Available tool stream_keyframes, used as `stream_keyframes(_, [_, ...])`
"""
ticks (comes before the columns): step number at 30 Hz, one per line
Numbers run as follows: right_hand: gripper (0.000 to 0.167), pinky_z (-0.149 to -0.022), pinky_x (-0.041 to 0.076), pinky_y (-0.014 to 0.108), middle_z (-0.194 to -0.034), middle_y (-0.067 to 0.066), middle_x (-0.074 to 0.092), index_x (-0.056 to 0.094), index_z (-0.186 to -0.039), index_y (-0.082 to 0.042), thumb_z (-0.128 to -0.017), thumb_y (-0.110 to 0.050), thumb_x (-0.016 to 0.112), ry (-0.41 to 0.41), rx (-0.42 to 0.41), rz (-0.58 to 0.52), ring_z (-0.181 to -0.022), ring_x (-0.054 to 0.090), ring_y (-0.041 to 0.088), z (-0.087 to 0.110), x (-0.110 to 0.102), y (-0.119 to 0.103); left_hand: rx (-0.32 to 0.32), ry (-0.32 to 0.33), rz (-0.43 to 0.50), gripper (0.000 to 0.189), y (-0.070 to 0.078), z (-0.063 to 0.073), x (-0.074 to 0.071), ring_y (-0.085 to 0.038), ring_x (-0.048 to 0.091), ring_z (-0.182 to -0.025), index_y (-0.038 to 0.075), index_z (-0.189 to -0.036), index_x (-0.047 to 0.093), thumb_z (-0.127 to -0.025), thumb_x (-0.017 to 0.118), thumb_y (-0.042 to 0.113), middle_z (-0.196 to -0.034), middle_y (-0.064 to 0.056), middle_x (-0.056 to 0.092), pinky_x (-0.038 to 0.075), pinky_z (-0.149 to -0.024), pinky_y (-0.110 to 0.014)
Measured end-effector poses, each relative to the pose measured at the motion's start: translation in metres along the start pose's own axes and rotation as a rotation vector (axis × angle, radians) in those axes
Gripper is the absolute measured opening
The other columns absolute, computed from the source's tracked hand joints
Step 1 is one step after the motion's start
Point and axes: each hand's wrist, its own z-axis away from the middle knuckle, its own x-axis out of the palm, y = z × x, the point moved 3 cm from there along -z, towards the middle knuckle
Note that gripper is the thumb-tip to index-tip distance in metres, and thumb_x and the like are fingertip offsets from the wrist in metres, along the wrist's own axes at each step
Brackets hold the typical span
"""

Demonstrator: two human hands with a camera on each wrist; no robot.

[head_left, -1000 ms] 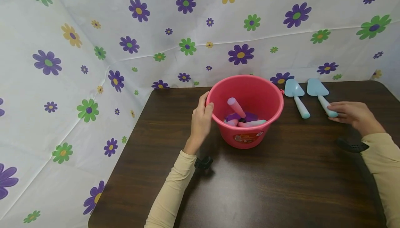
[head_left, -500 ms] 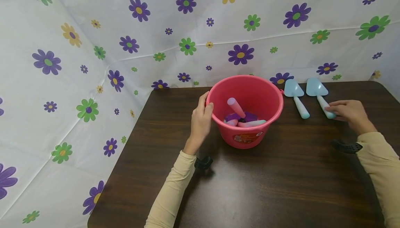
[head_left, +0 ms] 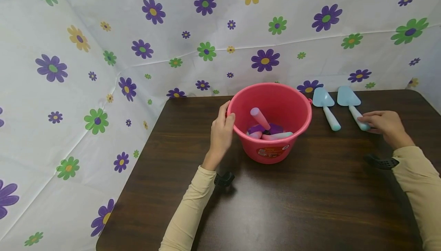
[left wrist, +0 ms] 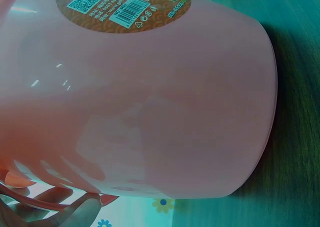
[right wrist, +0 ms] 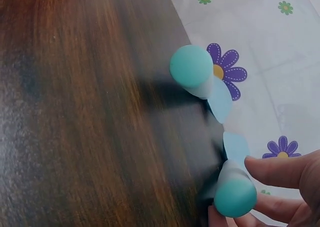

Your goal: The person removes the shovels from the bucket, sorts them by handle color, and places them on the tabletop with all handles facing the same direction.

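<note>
A pink bucket [head_left: 270,153] stands upright on the dark wooden table. My left hand [head_left: 221,132] grips its left side at the rim, and in the left wrist view fingers [left wrist: 80,213] curl about its red handle [left wrist: 40,203]. Over to the right lie two light-blue toy shovels with white handles and teal ends. The right-hand shovel [head_left: 348,97] has its handle end between the thumb and fingers of my right hand [head_left: 387,124]. In the right wrist view, the thumb presses one side of this handle [right wrist: 235,194], with fingers beneath. The other shovel [head_left: 331,118] lies beside it, untouched.
Inside the bucket are a pink-and-lilac handle [head_left: 260,118] pointing up, a pink-and-teal handle [head_left: 278,136] and purple pieces [head_left: 275,128]. A white flowered sheet [head_left: 193,25] hangs behind and left of the table [head_left: 275,212].
My right hand has shifted a little to the left and its fingers have come round the right shovel's handle. The left hand and bucket have stayed in place.
</note>
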Motion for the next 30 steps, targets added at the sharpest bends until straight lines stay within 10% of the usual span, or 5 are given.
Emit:
stream_keyframes(6, [0.07,-0.077,0.06,0.031,-0.152,0.046,0.025,0.039,-0.142,0.024,-0.104,-0.032,0.056,0.039,-0.005,0.038,-0.134,0.036,0.057,-0.0012,-0.002,0.0002,-0.003,0.001,-0.011,0.053,-0.0001,0.0,-0.0001,-0.025,0.068,-0.079,0.01,-0.151,0.047,-0.103,0.045,0.032,-0.105,-0.017,0.072,0.062,-0.078,-0.039])
stream_keyframes(11, [0.064,-0.05,0.049,0.014,-0.149,0.046,0.027,0.041,-0.14,0.025,-0.104,-0.027,0.056,0.082,0.017,0.046,-0.127,0.04,0.057,0.0006,-0.0045,-0.0007,0.001,0.0,0.0,0.053,-0.0003,-0.0006,0.0001,-0.031,0.071,-0.088,0.01,-0.151,0.047,-0.103,0.045,0.032,-0.112,-0.016,0.072,0.061,-0.082,-0.041])
stream_keyframes(20, [0.064,-0.1,0.047,0.056,-0.151,0.044,0.027,0.042,-0.141,0.023,-0.104,-0.028,0.055,0.103,0.06,0.06,-0.127,0.039,0.056,0.0035,-0.0048,-0.0027,-0.003,0.002,-0.005,0.053,-0.0002,-0.0013,0.0,-0.03,0.069,-0.083,0.01,-0.151,0.046,-0.103,0.046,0.032,-0.11,-0.016,0.072,0.062,-0.079,-0.04])
stream_keyframes(27, [0.067,-0.06,0.057,0.023,-0.15,0.045,0.027,0.042,-0.14,0.024,-0.104,-0.03,0.056,0.09,0.025,0.048,-0.128,0.039,0.056,0.001,-0.0051,-0.0013,-0.001,0.005,-0.018,0.053,0.0007,-0.0019,-0.0004,-0.023,0.068,-0.082,0.01,-0.151,0.047,-0.103,0.046,0.032,-0.11,-0.016,0.072,0.061,-0.079,-0.039])
stream_keyframes(30, [0.071,-0.089,0.058,0.039,-0.153,0.045,0.024,0.04,-0.142,0.023,-0.105,-0.035,0.053,0.079,0.041,0.034,-0.134,0.035,0.058,0.0017,-0.0056,-0.0015,-0.007,0.0,-0.008,0.053,0.0004,-0.002,-0.0001,-0.029,0.071,-0.087,0.01,-0.151,0.047,-0.103,0.046,0.032,-0.115,-0.015,0.072,0.061,-0.082,-0.04])
